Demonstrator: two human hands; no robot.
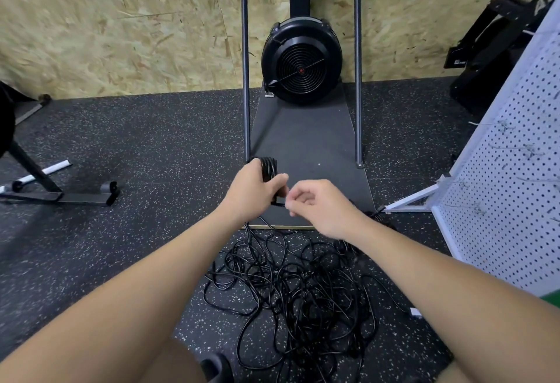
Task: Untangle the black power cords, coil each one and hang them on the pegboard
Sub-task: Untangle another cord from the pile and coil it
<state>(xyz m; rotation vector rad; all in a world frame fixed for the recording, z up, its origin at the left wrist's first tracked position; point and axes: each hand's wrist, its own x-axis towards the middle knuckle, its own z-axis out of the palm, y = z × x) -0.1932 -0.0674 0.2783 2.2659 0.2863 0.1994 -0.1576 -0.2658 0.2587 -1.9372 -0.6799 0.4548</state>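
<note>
A person's two bare forearms reach forward over a black speckled rubber floor [145, 146]. The left hand [251, 190] has its fingers curled round a tight coil of black power cord [268, 167], held upright above the floor, the loops showing above the knuckles. The right hand [318, 205] sits just beside it, fingers bent inward, fingertips pinching the cord's loose end at the bottom of the coil.

Below the hands, a large tangle of black power cords [297, 285] lies on the floor, loops crossing over one another; one strand runs up from the heap towards the left hand.

At the right edge stands a white pegboard [509, 200] on a white metal frame, tilted, with several wire hooks sticking out of it.

Straight ahead, a black fan-wheel exercise machine [301, 61] stands on a dark platform against a chipboard wall [121, 18], flanked by two upright metal poles. Black equipment in the top right corner carries white letters, partly cut off and unreadable.
</note>
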